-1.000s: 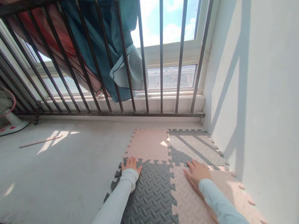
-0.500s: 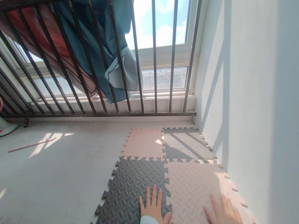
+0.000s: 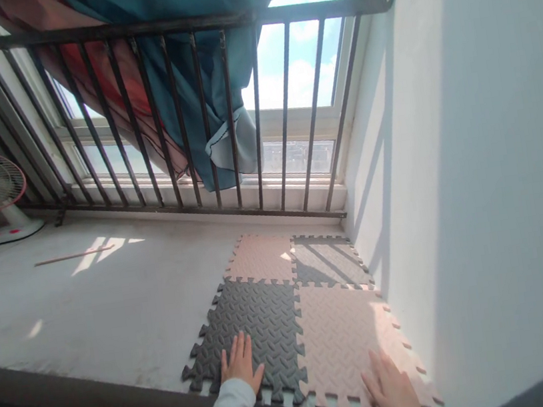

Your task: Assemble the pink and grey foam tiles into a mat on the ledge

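Observation:
My left hand, in a pale sleeve, lies flat with fingers spread on the near part of a dark grey foam mat tile. My right hand rests open on the near right part of a pink foam tile. The two tiles meet along a toothed seam between my hands. Behind them, a second pink tile and a lighter grey tile adjoin, making a two-by-two block. Neither hand holds anything.
A white wall rises on the right. Dark metal railing runs across the back, with a teal and red curtain behind it. A fan stands far left; a thin stick lies on the pale floor.
My left hand has slid left and nearer on the dark tile. My right hand stays open on the pink tile. The view has tilted up and back, showing the tiles' near edges.

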Tool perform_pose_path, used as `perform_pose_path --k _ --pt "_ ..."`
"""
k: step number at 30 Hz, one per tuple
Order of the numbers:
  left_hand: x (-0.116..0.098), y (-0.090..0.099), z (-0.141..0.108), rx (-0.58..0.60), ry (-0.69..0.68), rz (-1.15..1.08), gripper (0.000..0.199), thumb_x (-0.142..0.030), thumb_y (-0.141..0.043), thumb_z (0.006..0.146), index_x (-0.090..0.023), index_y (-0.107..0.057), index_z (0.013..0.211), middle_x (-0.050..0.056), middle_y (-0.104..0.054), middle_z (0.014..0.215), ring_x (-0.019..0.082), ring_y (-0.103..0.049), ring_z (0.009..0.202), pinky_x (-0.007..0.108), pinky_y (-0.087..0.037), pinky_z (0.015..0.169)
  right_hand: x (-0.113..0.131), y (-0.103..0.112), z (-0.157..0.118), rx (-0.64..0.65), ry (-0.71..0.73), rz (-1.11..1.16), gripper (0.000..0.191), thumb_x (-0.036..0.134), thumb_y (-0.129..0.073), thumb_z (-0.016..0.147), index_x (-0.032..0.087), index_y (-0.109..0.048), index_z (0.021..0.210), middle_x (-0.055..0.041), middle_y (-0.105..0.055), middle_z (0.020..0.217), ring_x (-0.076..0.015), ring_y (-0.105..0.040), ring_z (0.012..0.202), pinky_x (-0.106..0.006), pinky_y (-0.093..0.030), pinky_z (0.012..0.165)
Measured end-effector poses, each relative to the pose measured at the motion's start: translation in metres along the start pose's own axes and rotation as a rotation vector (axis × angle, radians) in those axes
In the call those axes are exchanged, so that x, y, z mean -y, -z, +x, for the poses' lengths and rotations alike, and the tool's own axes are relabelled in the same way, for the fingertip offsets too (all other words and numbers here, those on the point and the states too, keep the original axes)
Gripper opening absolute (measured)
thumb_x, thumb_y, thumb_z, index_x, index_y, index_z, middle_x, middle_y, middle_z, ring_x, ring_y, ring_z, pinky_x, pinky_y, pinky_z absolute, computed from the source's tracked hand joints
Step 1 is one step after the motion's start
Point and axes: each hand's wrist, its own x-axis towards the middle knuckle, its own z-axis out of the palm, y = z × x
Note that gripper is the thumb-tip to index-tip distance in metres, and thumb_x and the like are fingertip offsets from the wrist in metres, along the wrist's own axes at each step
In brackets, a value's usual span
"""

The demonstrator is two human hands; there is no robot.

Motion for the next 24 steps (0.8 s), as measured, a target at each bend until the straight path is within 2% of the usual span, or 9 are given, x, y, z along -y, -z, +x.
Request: perform_pose_path --k 2,4,6,9,12,14,19,21,24 --pt "0.025 -0.008 -0.012 -0.013 0.053 0.003 0.066 -0.037 -0.036 0.070 -0.018 -0.024 0.131 0.006 -0.012 0.140 0.023 -0.013 0.127 0.045 -0.014 0.101 0.010 -0.012 -0.013 -0.048 0.015 -0.020 0.050 0.041 -0.030 0.079 0.021 -0.039 0.124 -0.0088 -0.033 0.133 -0.0216 -0.029 0.122 -0.041 -0.027 0.097" --pt "0.042 -0.014 -0.022 -0.013 0.048 0.000 0.064 -0.036 -0.035 0.071 -0.018 -0.025 0.131 0.005 -0.013 0.140 0.022 -0.013 0.127 0.044 -0.015 0.101 0.023 -0.017 -0.024 -0.087 0.010 -0.045 0.050 0.039 -0.033 0.078 0.020 -0.040 0.124 -0.0105 -0.033 0.133 -0.0239 -0.028 0.122 -0.044 -0.025 0.097" --pt "0.051 -0.014 -0.030 -0.007 0.008 0.001 0.063 -0.035 -0.035 0.071 -0.020 -0.024 0.131 0.004 -0.014 0.140 0.021 -0.013 0.128 0.044 -0.014 0.101 0.036 -0.015 -0.031 -0.094 -0.002 -0.052 0.050 0.038 -0.035 0.078 0.020 -0.039 0.124 -0.0118 -0.033 0.133 -0.0257 -0.028 0.122 -0.047 -0.025 0.096" --pt "0.053 -0.002 -0.037 0.035 -0.023 0.023 0.064 -0.036 -0.036 0.072 -0.018 -0.024 0.131 0.004 -0.014 0.140 0.021 -0.013 0.128 0.045 -0.013 0.101 0.050 -0.003 -0.038 -0.073 -0.016 -0.035 0.050 0.037 -0.035 0.078 0.019 -0.038 0.125 -0.0125 -0.032 0.133 -0.0256 -0.027 0.122 -0.047 -0.025 0.095" --pt "0.046 0.012 -0.041 0.087 -0.046 0.034 0.061 -0.039 -0.035 0.074 -0.014 -0.028 0.130 0.008 -0.019 0.139 0.022 -0.017 0.127 0.045 -0.013 0.102 0.057 0.011 -0.044 -0.043 -0.013 -0.023 0.052 0.040 -0.032 0.078 0.020 -0.036 0.126 -0.0111 -0.030 0.135 -0.0240 -0.026 0.123 -0.046 -0.025 0.095" --pt "0.038 0.014 -0.041 0.084 -0.115 0.025 0.061 -0.039 -0.037 0.074 -0.014 -0.030 0.129 0.009 -0.023 0.138 0.022 -0.020 0.126 0.043 -0.013 0.103 0.060 0.018 -0.047 -0.016 -0.008 -0.023 0.053 0.041 -0.031 0.078 0.020 -0.034 0.127 -0.0105 -0.029 0.135 -0.0234 -0.025 0.123 -0.046 -0.024 0.095" --pt "0.006 -0.003 -0.038 0.069 -0.409 0.067 0.079 -0.040 -0.056 0.062 -0.019 -0.024 0.131 0.009 -0.018 0.140 0.024 -0.014 0.127 0.045 -0.012 0.103 0.069 0.026 -0.046 0.072 -0.013 0.007 0.056 0.039 -0.032 0.078 0.022 -0.024 0.131 -0.0090 -0.024 0.138 -0.0210 -0.021 0.125 -0.044 -0.023 0.096" --pt "-0.009 -0.007 -0.036 0.046 -0.474 0.075 0.082 -0.042 -0.058 0.061 -0.018 -0.022 0.132 0.010 -0.015 0.140 0.025 -0.011 0.128 0.046 -0.012 0.102 0.073 0.028 -0.044 0.153 -0.031 0.009 0.059 0.044 -0.033 0.078 0.024 -0.021 0.132 -0.0085 -0.021 0.139 -0.0218 -0.019 0.126 -0.044 -0.021 0.097" --pt "-0.025 -0.005 -0.032 0.037 -0.508 0.093 0.083 -0.043 -0.058 0.062 -0.018 -0.021 0.132 0.010 -0.014 0.141 0.026 -0.010 0.128 0.047 -0.013 0.102 0.075 0.035 -0.041 0.223 -0.020 0.003 0.061 0.053 -0.034 0.076 0.026 -0.026 0.130 -0.0104 -0.021 0.139 -0.0249 -0.019 0.125 -0.042 -0.021 0.097"
